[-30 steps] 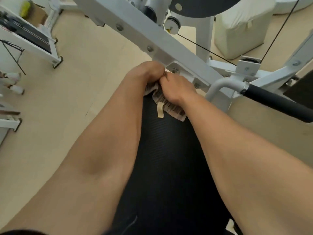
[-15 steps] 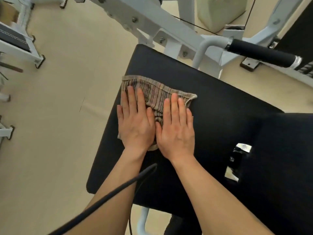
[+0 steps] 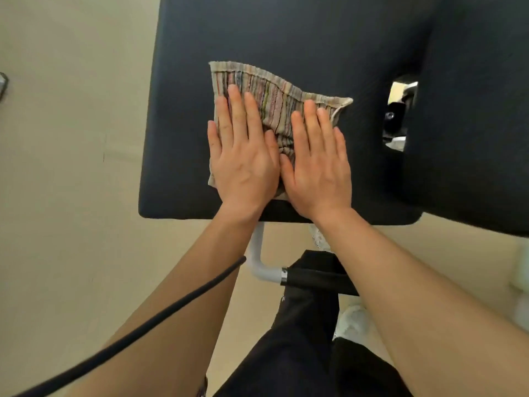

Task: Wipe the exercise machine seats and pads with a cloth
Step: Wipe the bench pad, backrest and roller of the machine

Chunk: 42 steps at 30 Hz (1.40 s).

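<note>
1. My fingers lie flat and slightly spread on the cloth; they pinch nothing, only press down. My left hand and right hand sit side by side, thumbs nearly touching.

2. The cloth is a striped towel, spread on the black seat pad, close to its near edge and somewhat toward its left side. Both palms cover its near half; its far hem and far right corner lie free, and the right corner curls up a little.

3. I judge the cloth light, soft and limp. It already bunches into folds between my hands, so it will ride up if I push from one spot only. Flat pressure from both palms should carry it along best. To lift it, I would take the free far hem or the curled corner.

4. The pad looks firm, with a smooth, faintly ribbed skin; I expect the towel to slide across it easily and the padding to give little.

5. Beyond the right of the cloth a gap between pads shows metal parts. A loose corner could snag there.

6. I can read no brand, label or writing on the cloth or the pad.
</note>
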Each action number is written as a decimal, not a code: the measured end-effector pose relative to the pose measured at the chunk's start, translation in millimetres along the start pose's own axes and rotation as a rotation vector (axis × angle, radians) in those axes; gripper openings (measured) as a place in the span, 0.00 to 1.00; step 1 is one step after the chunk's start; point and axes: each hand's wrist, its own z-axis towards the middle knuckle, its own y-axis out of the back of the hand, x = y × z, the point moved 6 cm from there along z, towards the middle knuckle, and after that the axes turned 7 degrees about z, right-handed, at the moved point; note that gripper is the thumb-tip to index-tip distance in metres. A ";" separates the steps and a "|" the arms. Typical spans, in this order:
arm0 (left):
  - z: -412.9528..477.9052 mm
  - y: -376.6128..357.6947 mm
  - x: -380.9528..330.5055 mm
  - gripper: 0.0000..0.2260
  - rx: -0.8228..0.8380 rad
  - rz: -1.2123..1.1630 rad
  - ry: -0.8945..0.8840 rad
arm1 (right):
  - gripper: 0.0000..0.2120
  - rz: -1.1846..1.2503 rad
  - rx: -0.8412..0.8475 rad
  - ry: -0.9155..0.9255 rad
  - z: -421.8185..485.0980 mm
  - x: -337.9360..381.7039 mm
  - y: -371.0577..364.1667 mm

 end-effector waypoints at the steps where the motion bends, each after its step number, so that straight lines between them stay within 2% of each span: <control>1: -14.2 -2.2 -2.9 0.27 -0.006 -0.001 -0.033 | 0.32 0.005 -0.003 0.003 -15.7 -3.0 -2.2; 6: -69.4 -9.9 -22.9 0.26 -0.039 0.042 -0.262 | 0.32 -0.041 0.030 0.049 -93.2 -30.9 -13.6; 9: -81.9 -12.9 -36.5 0.27 -0.044 0.069 -0.372 | 0.34 -0.014 0.013 -0.032 -117.8 -54.6 -14.3; 14: -90.9 -17.5 -81.8 0.29 -0.032 0.109 -0.680 | 0.40 0.144 -0.060 -0.444 -139.4 -79.8 -9.3; 17: -90.8 -21.9 -118.7 0.31 -0.018 0.128 -0.841 | 0.39 0.325 -0.136 -0.729 -153.0 -90.7 -14.1; 19: -91.1 -24.6 -141.5 0.31 -0.024 0.142 -0.928 | 0.36 0.652 -0.222 -0.888 -153.0 -100.6 -21.0; 21: -87.0 -24.6 -162.4 0.30 -0.035 0.138 -0.999 | 0.31 1.228 -0.452 -0.959 -150.4 -109.7 -24.2; 23: -81.5 -25.1 -183.2 0.28 -0.045 0.126 -1.105 | 0.23 1.663 -0.624 -1.000 -149.0 -118.1 -25.4; 25: -76.4 -26.5 -198.0 0.27 -0.053 0.131 -1.201 | 0.19 1.840 -0.687 -1.038 -139.7 -124.3 -27.4; 28: -72.7 -25.8 -205.2 0.25 -0.098 0.076 -1.274 | 0.21 1.776 -0.859 -1.068 -124.0 -140.9 -26.0; 30: -72.7 -26.4 -204.5 0.23 -0.131 0.019 -1.284 | 0.17 1.626 -0.882 -1.115 -121.5 -157.2 -29.7; 33: -80.9 -25.1 -191.2 0.24 -0.147 -0.014 -1.232 | 0.16 1.599 -0.872 -1.104 -120.5 -167.8 -34.1; 36: -100.4 -26.1 -150.9 0.26 -0.112 0.019 -1.168 | 0.14 1.594 -0.942 -1.075 -123.0 -145.1 -38.0; 38: -110.3 -28.6 -120.1 0.27 -0.084 0.081 -1.169 | 0.18 1.542 -0.986 -1.049 -126.2 -125.2 -43.0; 41: -110.6 -29.9 -110.1 0.27 -0.072 0.077 -1.152 | 0.21 1.301 -0.944 -1.074 -131.4 -131.2 -34.8; 42: -109.3 -29.5 -116.7 0.27 -0.071 0.070 -1.138 | 0.20 1.259 -0.880 -1.072 -128.4 -143.9 -28.2</control>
